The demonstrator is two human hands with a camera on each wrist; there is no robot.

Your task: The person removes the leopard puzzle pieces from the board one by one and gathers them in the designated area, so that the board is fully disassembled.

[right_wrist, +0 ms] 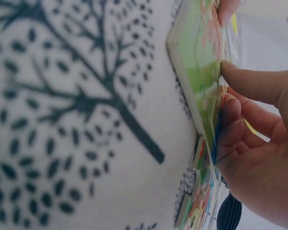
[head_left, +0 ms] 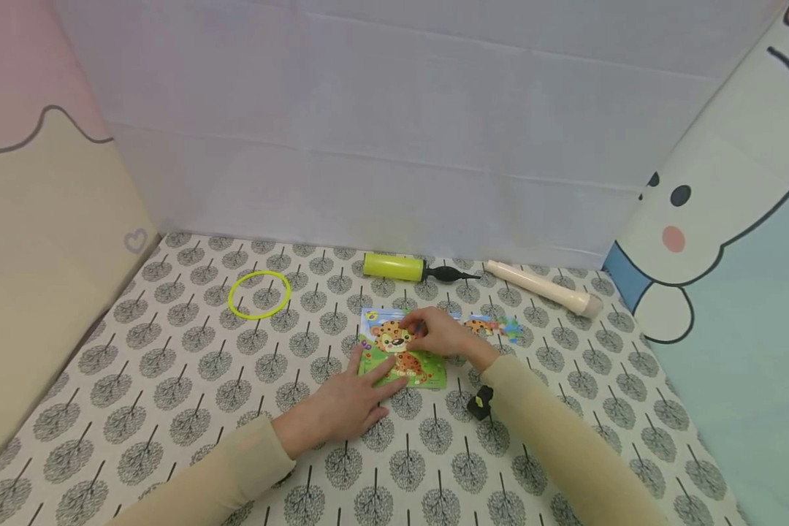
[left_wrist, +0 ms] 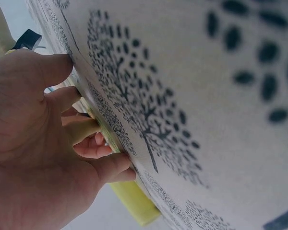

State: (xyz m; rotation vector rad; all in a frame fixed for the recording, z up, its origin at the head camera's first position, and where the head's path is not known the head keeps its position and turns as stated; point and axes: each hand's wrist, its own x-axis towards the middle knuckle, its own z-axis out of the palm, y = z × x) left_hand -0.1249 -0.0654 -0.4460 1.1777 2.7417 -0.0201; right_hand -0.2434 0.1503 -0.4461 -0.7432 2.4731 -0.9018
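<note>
A jigsaw puzzle (head_left: 378, 336) with a spotted cartoon leopard on a green ground lies flat on the patterned cloth. My left hand (head_left: 351, 402) rests at its lower left, its spread fingers touching the picture. Above the upper right part of the puzzle, my right hand (head_left: 437, 332) bends its thumb and fingers down to the surface. In the right wrist view the right thumb (right_wrist: 247, 79) touches the board; whether a piece sits between thumb and fingers is hidden. Loose puzzle pieces (head_left: 496, 327) lie to the right of the board.
Behind the puzzle lie a yellow hand pump (head_left: 394, 267) with a black nozzle and a whitish tube-shaped object (head_left: 542, 285). A yellow ring (head_left: 259, 295) lies at the back left. A small black object (head_left: 480, 403) sits beside the right forearm. Fabric walls enclose the back and sides.
</note>
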